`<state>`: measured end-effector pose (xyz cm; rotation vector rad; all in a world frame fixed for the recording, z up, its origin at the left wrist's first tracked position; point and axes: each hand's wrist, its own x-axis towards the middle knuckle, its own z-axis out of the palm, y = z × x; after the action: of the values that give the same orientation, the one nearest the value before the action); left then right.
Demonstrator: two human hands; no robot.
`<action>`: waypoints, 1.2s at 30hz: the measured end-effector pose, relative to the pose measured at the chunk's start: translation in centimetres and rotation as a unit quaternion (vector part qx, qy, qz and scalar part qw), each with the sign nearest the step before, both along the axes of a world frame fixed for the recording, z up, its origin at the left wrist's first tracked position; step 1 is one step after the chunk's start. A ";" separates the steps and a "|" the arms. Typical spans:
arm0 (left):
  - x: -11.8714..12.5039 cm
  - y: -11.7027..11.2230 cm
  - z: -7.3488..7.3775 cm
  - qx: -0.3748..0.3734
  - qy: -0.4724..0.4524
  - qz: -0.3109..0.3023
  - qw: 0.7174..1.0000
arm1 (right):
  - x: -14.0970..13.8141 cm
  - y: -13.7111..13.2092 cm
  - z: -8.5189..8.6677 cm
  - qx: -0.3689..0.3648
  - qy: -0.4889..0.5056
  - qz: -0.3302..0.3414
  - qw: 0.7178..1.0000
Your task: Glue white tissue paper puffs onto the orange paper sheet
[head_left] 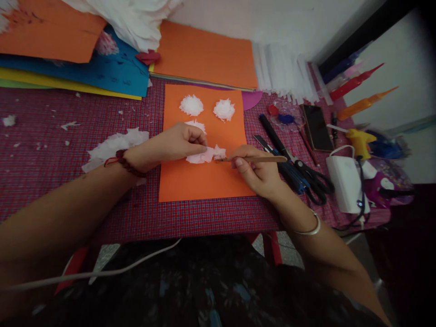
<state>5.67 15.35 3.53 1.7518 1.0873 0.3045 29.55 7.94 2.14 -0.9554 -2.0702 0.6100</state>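
Observation:
My left hand (190,141) pinches a frilly piece of thin white paper (200,156) above an orange sheet (204,184). In my right hand (259,170) is a flat wooden stick (267,159), held between thumb and fingers, its darker tip at the paper's right end. Whether that tip touches the paper, I cannot tell. Two fluffy white paper tufts, one on the left (191,105) and one on the right (224,110), sit on the sheet's upper part. A third tuft (196,126) is partly hidden behind my left hand.
Cut white tissue (116,147) lies under my left forearm. On the right are scissors (306,177), a cutter (293,175), a black marker (272,134), a phone (316,127), a white power box (344,181) and a yellow glue gun (361,141). White paper strips (282,70) lie behind.

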 end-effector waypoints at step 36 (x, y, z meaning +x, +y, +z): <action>1.4 -1.0 -2.0 0.103 -0.027 -0.010 0.994 | -0.9 -0.5 0.0 0.059 0.023 -0.013 0.998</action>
<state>7.10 14.39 1.50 1.9245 1.0282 0.4627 28.70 7.47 2.13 -0.8925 -2.0260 0.4861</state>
